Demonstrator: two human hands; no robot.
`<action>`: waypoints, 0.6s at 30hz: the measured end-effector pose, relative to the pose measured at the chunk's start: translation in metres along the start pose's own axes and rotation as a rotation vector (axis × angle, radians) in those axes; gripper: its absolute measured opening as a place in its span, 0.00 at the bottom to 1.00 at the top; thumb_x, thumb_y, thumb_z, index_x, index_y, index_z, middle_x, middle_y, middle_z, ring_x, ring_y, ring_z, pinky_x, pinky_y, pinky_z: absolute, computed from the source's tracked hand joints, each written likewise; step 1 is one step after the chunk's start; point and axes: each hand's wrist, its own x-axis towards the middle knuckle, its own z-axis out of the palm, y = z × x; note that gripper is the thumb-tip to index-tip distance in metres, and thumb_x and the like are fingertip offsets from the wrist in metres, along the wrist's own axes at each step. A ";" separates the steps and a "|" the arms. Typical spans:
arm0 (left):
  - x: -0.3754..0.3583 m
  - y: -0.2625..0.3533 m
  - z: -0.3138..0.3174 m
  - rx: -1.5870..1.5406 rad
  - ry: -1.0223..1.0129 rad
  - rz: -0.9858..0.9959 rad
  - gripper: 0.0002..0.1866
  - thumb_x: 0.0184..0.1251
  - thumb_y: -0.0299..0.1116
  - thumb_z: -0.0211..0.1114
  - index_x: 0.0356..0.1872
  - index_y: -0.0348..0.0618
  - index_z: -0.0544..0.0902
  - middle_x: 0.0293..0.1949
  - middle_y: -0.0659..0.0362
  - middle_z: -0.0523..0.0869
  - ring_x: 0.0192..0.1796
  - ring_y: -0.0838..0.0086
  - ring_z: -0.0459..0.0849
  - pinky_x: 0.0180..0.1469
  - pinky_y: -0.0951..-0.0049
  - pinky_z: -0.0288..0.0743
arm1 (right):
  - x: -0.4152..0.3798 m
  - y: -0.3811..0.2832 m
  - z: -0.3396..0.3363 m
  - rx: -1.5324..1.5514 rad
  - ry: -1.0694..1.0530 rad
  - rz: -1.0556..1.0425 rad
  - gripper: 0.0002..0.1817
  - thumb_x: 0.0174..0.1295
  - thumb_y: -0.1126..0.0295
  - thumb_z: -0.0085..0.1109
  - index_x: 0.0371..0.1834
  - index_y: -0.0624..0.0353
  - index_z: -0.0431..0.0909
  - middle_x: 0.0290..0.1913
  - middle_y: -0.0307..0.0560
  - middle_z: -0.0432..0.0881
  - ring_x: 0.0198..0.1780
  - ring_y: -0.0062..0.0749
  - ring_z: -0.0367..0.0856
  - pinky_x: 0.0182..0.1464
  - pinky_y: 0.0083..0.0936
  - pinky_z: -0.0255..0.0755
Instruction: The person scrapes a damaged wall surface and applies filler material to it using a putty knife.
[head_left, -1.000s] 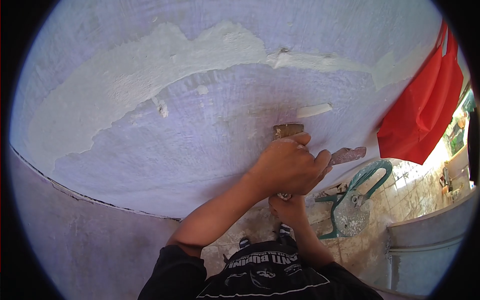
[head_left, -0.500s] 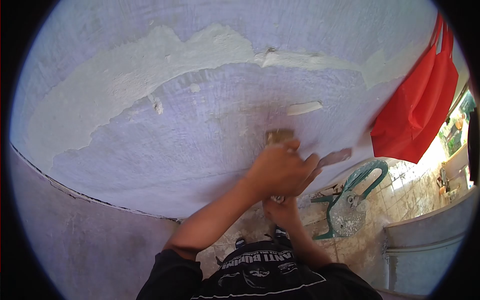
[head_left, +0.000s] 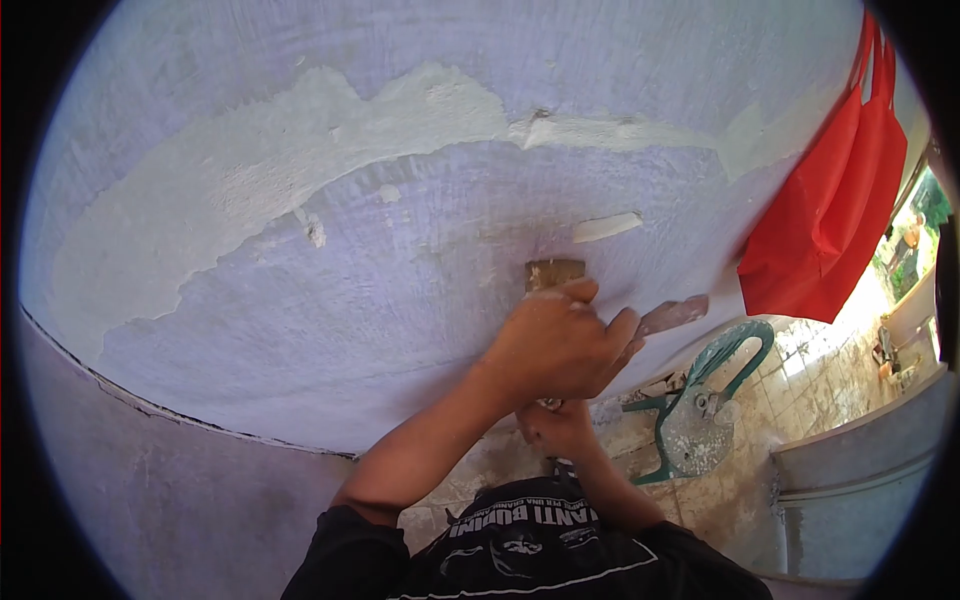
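My left hand (head_left: 560,340) is closed around a flat, brown-edged scraper (head_left: 555,274), its wide edge against the pale purple wall (head_left: 430,260). A second flat blade (head_left: 675,315), greyish brown and smeared, sticks out to the right from behind the left hand's fingers; its handle is hidden. Close below, my right hand (head_left: 560,430) has its fingers curled, partly covered by the left hand. A small light-coloured round bit shows at the right hand's top, and I cannot tell what that hand grips.
Rough whitish patches (head_left: 270,170) run across the upper wall. A red bag (head_left: 825,210) hangs at the right. Below it, a green chair (head_left: 700,420) with a spattered seat stands on the tiled floor. A grey panelled piece (head_left: 860,480) is at lower right.
My left hand and the scraper have shifted slightly left and are less blurred now. The right hand has moved a little down and left. The view has tilted slightly.
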 end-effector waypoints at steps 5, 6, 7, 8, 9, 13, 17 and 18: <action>0.008 -0.003 -0.011 0.116 0.003 -0.001 0.16 0.65 0.47 0.61 0.28 0.46 0.78 0.11 0.61 0.75 0.25 0.66 0.77 0.22 0.66 0.69 | 0.007 -0.013 0.004 -0.166 0.130 -0.108 0.04 0.59 0.83 0.54 0.35 0.65 0.75 0.18 0.37 0.73 0.16 0.19 0.71 0.17 0.19 0.60; 0.003 -0.002 -0.007 0.089 0.004 -0.015 0.16 0.66 0.47 0.61 0.28 0.45 0.78 0.10 0.61 0.75 0.25 0.66 0.76 0.22 0.66 0.69 | 0.005 -0.011 0.005 -0.167 0.128 -0.113 0.04 0.59 0.83 0.54 0.35 0.65 0.75 0.18 0.37 0.73 0.16 0.19 0.71 0.17 0.19 0.60; 0.000 -0.001 -0.004 0.060 0.004 -0.025 0.16 0.66 0.47 0.61 0.28 0.45 0.78 0.10 0.61 0.75 0.25 0.67 0.76 0.21 0.66 0.68 | 0.001 -0.008 0.007 -0.154 0.157 -0.076 0.04 0.59 0.82 0.56 0.36 0.64 0.76 0.18 0.37 0.74 0.17 0.18 0.71 0.17 0.19 0.61; 0.000 -0.003 -0.002 0.064 0.006 -0.013 0.16 0.66 0.47 0.61 0.28 0.45 0.78 0.10 0.61 0.75 0.25 0.67 0.76 0.21 0.66 0.68 | 0.002 -0.008 0.008 -0.139 0.188 -0.042 0.05 0.59 0.81 0.58 0.37 0.64 0.76 0.19 0.38 0.75 0.18 0.18 0.72 0.18 0.19 0.61; 0.002 -0.003 -0.003 0.045 0.005 -0.015 0.15 0.66 0.45 0.60 0.27 0.44 0.77 0.11 0.59 0.76 0.24 0.64 0.78 0.27 0.66 0.72 | 0.005 -0.008 0.006 -0.137 0.193 -0.050 0.05 0.59 0.81 0.58 0.37 0.64 0.76 0.19 0.38 0.75 0.18 0.18 0.72 0.18 0.19 0.61; 0.007 -0.002 -0.008 0.056 0.008 -0.019 0.15 0.66 0.42 0.60 0.25 0.42 0.76 0.11 0.56 0.78 0.23 0.63 0.80 0.33 0.66 0.75 | 0.011 0.000 0.004 -0.310 0.154 -0.200 0.07 0.58 0.79 0.59 0.40 0.63 0.77 0.20 0.36 0.75 0.19 0.17 0.73 0.18 0.20 0.62; 0.003 -0.002 -0.007 0.016 -0.065 0.003 0.15 0.66 0.42 0.60 0.25 0.43 0.75 0.10 0.57 0.77 0.21 0.64 0.79 0.34 0.68 0.75 | 0.004 -0.007 0.012 -0.346 0.177 -0.286 0.08 0.58 0.80 0.58 0.41 0.64 0.78 0.20 0.35 0.75 0.19 0.16 0.72 0.19 0.19 0.62; 0.007 -0.002 -0.010 0.028 -0.045 0.015 0.15 0.66 0.42 0.60 0.24 0.43 0.75 0.09 0.57 0.76 0.20 0.64 0.78 0.35 0.68 0.75 | 0.004 -0.009 0.011 -0.338 0.178 -0.289 0.08 0.58 0.80 0.58 0.41 0.64 0.78 0.20 0.35 0.75 0.19 0.16 0.72 0.19 0.19 0.62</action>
